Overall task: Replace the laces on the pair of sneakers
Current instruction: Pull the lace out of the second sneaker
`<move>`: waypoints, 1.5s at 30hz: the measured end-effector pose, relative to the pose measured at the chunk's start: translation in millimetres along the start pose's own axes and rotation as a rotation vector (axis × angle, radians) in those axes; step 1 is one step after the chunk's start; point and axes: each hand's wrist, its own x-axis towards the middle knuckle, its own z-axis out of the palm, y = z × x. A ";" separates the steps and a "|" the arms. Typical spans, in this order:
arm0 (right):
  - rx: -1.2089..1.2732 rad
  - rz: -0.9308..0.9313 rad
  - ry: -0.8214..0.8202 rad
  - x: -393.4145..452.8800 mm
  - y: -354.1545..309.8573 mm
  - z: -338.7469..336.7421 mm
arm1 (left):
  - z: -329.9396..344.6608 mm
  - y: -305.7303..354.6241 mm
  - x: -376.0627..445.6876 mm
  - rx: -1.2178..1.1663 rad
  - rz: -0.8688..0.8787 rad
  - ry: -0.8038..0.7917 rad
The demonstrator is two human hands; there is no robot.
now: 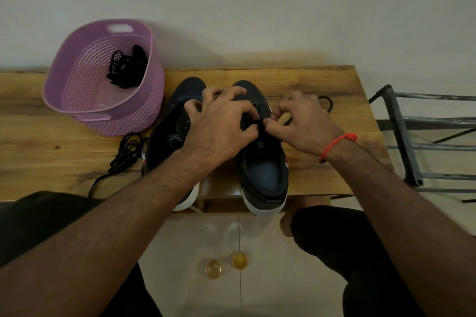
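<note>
Risk of lace (325, 102) slipping at an eyelet: right sneaker (262, 159) mid-worktop (51, 157), beside left sneaker (170, 136). Left hand (221, 128) spread, pressing its tongue; right hand (304, 123) pinching lace. Heels overhanging front edge; could tip off if tugged.

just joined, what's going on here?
A person seated at a wooden table is working on a pair of dark sneakers. Both hands are on the right sneaker: the left hand lies over its eyelets and the right hand pinches a black lace there. The left sneaker sits beside it. A loose lace lies on the table, and more are in the purple basket.
</note>
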 end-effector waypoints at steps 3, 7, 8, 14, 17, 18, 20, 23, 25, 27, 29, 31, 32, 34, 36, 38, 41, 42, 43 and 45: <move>-0.047 0.020 -0.020 3.1 1.9 -6.0 | -2.6 -2.6 -0.9 0.063 -0.022 0.027; 0.023 0.019 -0.135 5.9 13.2 -16.0 | -4.1 -8.4 -0.7 0.009 -0.068 -0.055; 0.045 0.019 -0.169 5.3 13.7 -17.0 | -4.2 -8.1 -0.3 -0.007 -0.074 -0.084; 0.115 0.025 -0.219 6.1 15.1 -12.9 | -0.6 -0.1 -3.1 -0.044 -0.003 -0.090; 0.128 -0.002 -0.191 3.7 13.1 -11.0 | 1.4 1.0 -4.4 0.004 0.049 -0.039; 0.115 -0.033 -0.173 2.4 11.3 -9.6 | 1.7 0.6 -4.7 0.032 0.057 -0.032; 0.052 -0.103 -0.144 0.6 8.1 -6.6 | 2.0 0.5 -5.7 0.090 0.072 -0.003; 0.008 -0.114 -0.144 0.6 4.9 -6.6 | 3.5 0.8 -3.9 0.053 0.089 0.043; 0.025 -0.093 -0.153 2.1 6.4 -8.8 | 2.6 -2.2 0.3 -0.192 -0.032 0.041; 0.063 -0.076 -0.162 2.0 8.2 -10.1 | -1.3 -6.7 5.0 -0.561 -0.262 0.072; 0.099 -0.065 -0.165 0.7 8.6 -10.1 | -0.3 -10.3 7.1 -0.738 -0.442 0.110; 0.135 -0.058 -0.166 0.0 7.4 -9.7 | 1.6 -8.1 4.5 -0.648 -0.403 0.083; 0.147 -0.056 -0.165 -0.1 6.6 -9.6 | 3.0 -6.9 2.5 -0.593 -0.319 0.065; 0.151 -0.062 -0.158 -0.1 6.0 -9.7 | 5.9 -2.7 -1.1 -0.424 -0.103 0.048; 0.133 -0.079 -0.153 -0.4 6.1 -9.7 | 6.9 0.7 -3.9 -0.220 0.053 0.046; 0.100 -0.104 -0.143 -0.6 6.3 -8.8 | 8.4 2.1 -4.8 -0.066 0.107 0.015; 0.043 -0.163 -0.122 -0.8 6.5 -7.1 | 7.6 2.0 -5.3 0.050 0.106 0.027; 0.030 -0.182 -0.118 -0.9 6.5 -6.3 | 5.9 1.1 -5.2 0.071 0.110 0.048; 0.023 -0.197 -0.116 -0.8 6.4 -5.7 | 4.3 0.8 -5.2 0.084 0.119 0.064; 0.036 -0.210 -0.117 -1.0 6.9 -4.9 | 1.0 0.1 -4.2 0.077 0.113 0.084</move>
